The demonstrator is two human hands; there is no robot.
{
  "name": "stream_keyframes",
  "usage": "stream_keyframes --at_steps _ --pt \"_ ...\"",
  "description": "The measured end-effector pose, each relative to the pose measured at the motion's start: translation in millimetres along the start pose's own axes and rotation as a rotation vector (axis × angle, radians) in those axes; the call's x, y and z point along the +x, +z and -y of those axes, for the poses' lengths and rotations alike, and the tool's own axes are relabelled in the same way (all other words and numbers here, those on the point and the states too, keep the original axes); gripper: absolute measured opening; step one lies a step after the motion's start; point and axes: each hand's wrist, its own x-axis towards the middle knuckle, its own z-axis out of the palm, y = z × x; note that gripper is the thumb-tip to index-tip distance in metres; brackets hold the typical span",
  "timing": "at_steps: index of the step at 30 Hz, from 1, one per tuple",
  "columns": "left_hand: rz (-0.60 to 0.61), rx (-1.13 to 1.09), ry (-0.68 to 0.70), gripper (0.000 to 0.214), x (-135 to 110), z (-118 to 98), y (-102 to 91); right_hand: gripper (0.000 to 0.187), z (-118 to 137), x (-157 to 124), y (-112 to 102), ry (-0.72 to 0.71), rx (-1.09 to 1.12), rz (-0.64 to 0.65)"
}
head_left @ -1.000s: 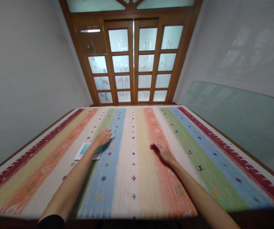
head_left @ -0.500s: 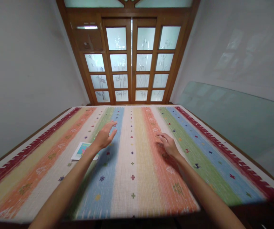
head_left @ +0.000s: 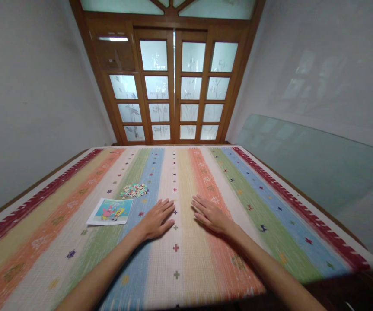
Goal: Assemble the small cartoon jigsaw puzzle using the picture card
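Observation:
Both palms face down at the middle of the striped tablecloth (head_left: 186, 263). My left hand (head_left: 157, 219) lies flat on the white stripe with its fingers stretched out and nothing in it. My right hand (head_left: 211, 214) rests on the yellow and orange stripes, fingers extended, also holding nothing. A gap of bare cloth separates the two hands. Left of my left hand lies a printed picture sheet (head_left: 111, 211) with pink and yellow cartoon figures on blue. Just behind the sheet is a small heap of jigsaw puzzle pieces (head_left: 135, 190), mixed in colour.
The cloth covers a wide table whose pale border (head_left: 306, 194) runs along the right side. White walls stand left and right, with a pale green panel (head_left: 316, 160) leaning or fixed at the right. Wooden glazed doors (head_left: 175, 86) close off the far end.
My left hand has come down nearer to me and rightward, uncovering the puzzle pieces and the picture sheet. My right hand has moved left and lower, its fingers now straighter. The view has shifted slightly.

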Motion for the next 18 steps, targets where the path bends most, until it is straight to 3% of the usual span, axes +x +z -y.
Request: stream_keyframes --at_steps 6,18 --pt "-0.032 -0.008 0.013 0.057 -5 3 11.6 0.059 5 -3 9 0.049 -0.062 0.146" --pt "0.005 -0.014 0.010 0.060 -3 7 13.7 0.057 10 -9 13 0.061 -0.139 0.129"
